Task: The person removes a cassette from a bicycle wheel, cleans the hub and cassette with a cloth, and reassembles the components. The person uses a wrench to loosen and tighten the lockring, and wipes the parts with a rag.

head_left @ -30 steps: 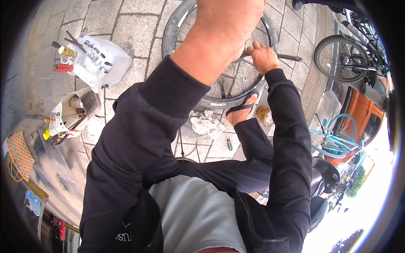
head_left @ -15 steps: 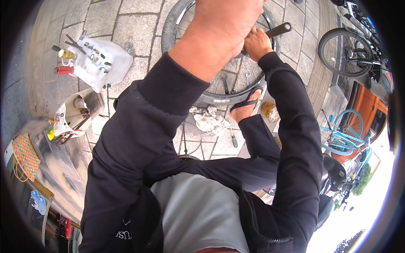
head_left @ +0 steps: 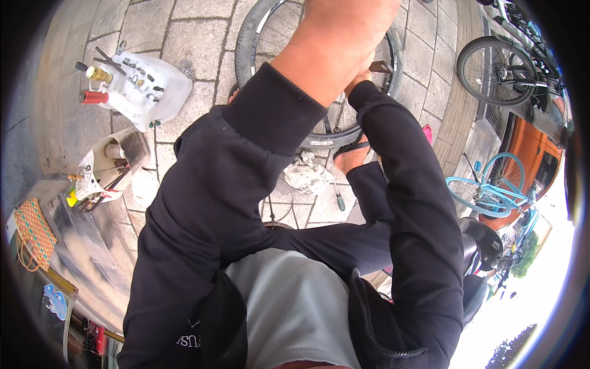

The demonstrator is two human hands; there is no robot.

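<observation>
My left hand [head_left: 351, 29] is raised over a bicycle wheel [head_left: 245, 58] on the paving; its fingers are cut off or hidden at the upper edge. Below it, my right hand [head_left: 361, 78] is mostly covered by the left hand and wrist. A dark-handled tool [head_left: 382, 67] sticks out to the right beside my right hand, over the wheel's right side. What its other end touches is hidden. Part of a wrench [head_left: 327, 121] shows inside the rim. My sandalled foot [head_left: 351, 160] stands at the wheel's near edge.
A dirty white rag [head_left: 307, 174] and a green-handled screwdriver [head_left: 340, 200] lie near my legs. At left stand a white plastic jug [head_left: 166, 92] holding tools and a cut white container [head_left: 91, 172] of tools. Parked at right are a black-wheeled bicycle [head_left: 499, 72], a light-blue bicycle [head_left: 491, 192] and an orange car [head_left: 536, 144].
My left arm has shifted slightly right. My right hand has moved down and left, mostly behind the left one, and the tool's handle has swung lower and shows less.
</observation>
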